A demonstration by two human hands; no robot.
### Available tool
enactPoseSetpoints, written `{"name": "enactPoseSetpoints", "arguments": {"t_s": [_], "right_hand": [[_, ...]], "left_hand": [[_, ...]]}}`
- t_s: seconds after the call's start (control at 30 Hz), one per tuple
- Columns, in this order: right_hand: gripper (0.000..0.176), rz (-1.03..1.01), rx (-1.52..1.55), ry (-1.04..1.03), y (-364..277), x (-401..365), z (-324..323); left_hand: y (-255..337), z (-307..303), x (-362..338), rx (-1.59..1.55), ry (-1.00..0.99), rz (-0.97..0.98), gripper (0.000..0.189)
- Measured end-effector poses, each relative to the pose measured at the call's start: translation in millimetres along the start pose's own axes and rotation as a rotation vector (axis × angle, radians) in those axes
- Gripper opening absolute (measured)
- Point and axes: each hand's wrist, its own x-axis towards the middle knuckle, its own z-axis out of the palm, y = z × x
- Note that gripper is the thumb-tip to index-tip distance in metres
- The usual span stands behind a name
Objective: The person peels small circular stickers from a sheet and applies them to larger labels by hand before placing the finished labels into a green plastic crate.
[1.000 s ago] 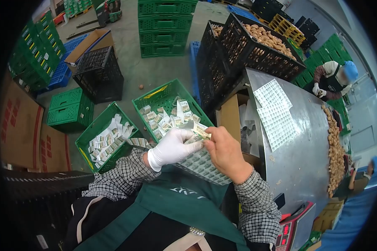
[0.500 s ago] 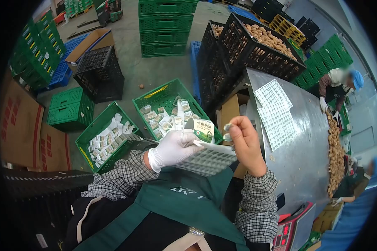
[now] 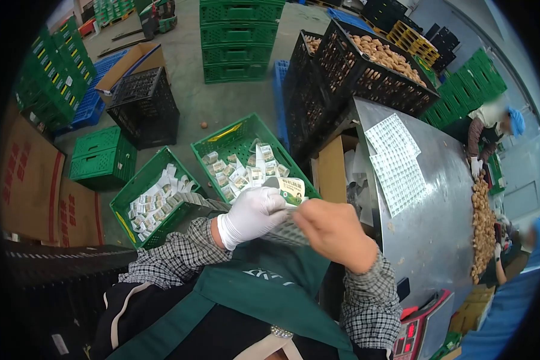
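Observation:
My left hand [image 3: 252, 215], in a white glove, is closed on a curled paper sleeve [image 3: 293, 188] with green and white print. Below the sleeve, a sheet of small labels [image 3: 287, 234] hangs at the same hand; how it is gripped is hidden. Bare and slightly blurred, my right hand [image 3: 337, 231] has its fingers drawn together right beside the sleeve's lower edge. Whatever sits between those fingertips is out of sight. Just beyond my hands, a green crate [image 3: 219, 139] holds many similar sleeves [image 3: 255, 175]. Another green crate [image 3: 124, 221] with sleeves stands to its left.
On the metal table [image 3: 426, 240] at right lie label sheets [image 3: 396, 171] and a long pile of brown mushroom-like produce [image 3: 480, 228]. Two co-workers stand at its far side. Black crates [image 3: 366, 78] of produce, stacked green crates [image 3: 237, 42] and a red scale [image 3: 411, 336] surround me.
My right hand, which held small round sticker-like pieces at its fingertips, has swung left and turned over against the sleeve. The label sheet is now partly covered by it. My left hand stays nearly in place.

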Motion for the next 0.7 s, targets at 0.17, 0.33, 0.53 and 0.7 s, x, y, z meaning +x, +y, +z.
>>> {"name": "enactPoseSetpoints", "arguments": {"t_s": [0.17, 0.33, 0.53, 0.7], "right_hand": [[0.019, 0.199, 0.708, 0.271, 29.5, -5.3, 8.3], [0.04, 0.257, 0.573, 0.183, 25.3, -0.7, 17.8], [0.063, 0.264, 0.34, 0.189, 28.5, 4.7, 16.8], [0.054, 0.322, 1.202, 0.435, 41.0, 8.3, 6.0]], "left_hand": [[3.2, 2.9, -2.2, -0.251, 0.001, -0.104, 0.014], [9.2, 1.8, -2.8, -0.26, -0.058, -0.146, 0.017], [2.8, 5.7, -6.1, -0.205, 0.044, 0.028, 0.015], [-1.6, 7.1, -7.9, -0.265, -0.288, 0.06, 0.007]]}}
